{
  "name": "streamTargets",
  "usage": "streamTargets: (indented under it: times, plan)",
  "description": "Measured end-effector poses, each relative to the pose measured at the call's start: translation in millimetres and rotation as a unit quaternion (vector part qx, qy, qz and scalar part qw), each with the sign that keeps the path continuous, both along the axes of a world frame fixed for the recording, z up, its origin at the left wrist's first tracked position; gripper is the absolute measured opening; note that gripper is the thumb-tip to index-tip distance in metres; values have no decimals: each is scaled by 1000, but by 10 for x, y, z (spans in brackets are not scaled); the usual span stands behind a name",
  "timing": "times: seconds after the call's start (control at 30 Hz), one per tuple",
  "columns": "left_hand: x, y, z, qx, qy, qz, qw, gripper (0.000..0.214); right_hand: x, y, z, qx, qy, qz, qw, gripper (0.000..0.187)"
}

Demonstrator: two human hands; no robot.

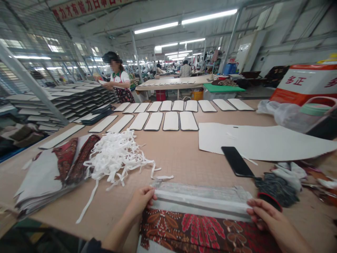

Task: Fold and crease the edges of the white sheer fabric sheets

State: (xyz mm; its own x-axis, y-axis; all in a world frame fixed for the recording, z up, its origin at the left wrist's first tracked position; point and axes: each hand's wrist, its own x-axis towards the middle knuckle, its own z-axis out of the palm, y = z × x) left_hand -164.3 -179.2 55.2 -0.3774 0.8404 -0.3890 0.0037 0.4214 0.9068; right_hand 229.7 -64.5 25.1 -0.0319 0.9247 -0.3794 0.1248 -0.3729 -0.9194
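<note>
A white strip (pixel 200 199) is stretched straight between my two hands, above a piece of red and brown patterned fabric (pixel 205 226). My left hand (pixel 143 199) pinches its left end. At the other end, my right hand (pixel 260 212) closes thumb and fingers on the strip. Pale backing with a rough grey edge (pixel 207 189) lies just beyond the strip. A tangled heap of white strips (pixel 116 158) rests to the left of my left hand.
Folded patterned fabric pieces (pixel 50 175) lie at the left. A black phone (pixel 237 161) overlaps a large white sheet (pixel 263 142). Rows of white dark-edged panels (pixel 154 121) line the far side. Dark bundled cords (pixel 276 189) sit right. A co-worker (pixel 119 79) stands beyond the table.
</note>
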Motion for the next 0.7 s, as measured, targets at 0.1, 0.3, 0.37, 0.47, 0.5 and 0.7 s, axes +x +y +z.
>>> streamTargets:
  times: [0.1,0.3,0.37,0.47,0.5,0.7]
  plan:
    - [-13,36,-43,6,25,11,1000,34,22,12,-6,15,-26,-7,1000,42]
    - [-40,64,-125,12,59,17,998,33,33,61,38,62,-102,12,993,39]
    - [-48,58,-137,9,76,10,997,33,55,87,10,82,-132,25,988,39]
    - [-48,48,-127,14,98,4,995,34,95,123,-78,108,-169,35,979,38]
    - [-44,47,-117,12,100,6,995,35,99,129,-101,106,-169,34,979,38]
    - [-45,88,-41,11,99,27,995,36,-46,-19,215,20,-16,-1,1000,35]
